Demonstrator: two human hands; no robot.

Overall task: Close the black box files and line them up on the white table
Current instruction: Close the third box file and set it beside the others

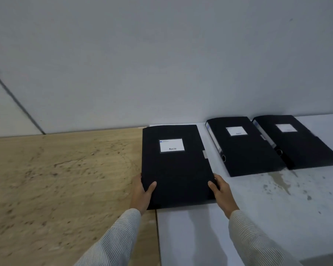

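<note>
Three black box files with white labels lie flat and closed on the white table (258,217). The nearest box file (177,169) rests at the table's left edge, slightly overhanging it. My left hand (141,192) grips its near left side, thumb on the lid. My right hand (220,191) grips its near right side, thumb on top. A second box file (244,148) lies to the right, angled, spine facing left. The third box file (296,143) sits beside it, touching or nearly touching, at the same angle.
A light wooden surface (56,179) adjoins the white table on the left. A plain grey wall (161,64) runs right behind the files. Brown stains (281,181) mark the table in front of the two right files.
</note>
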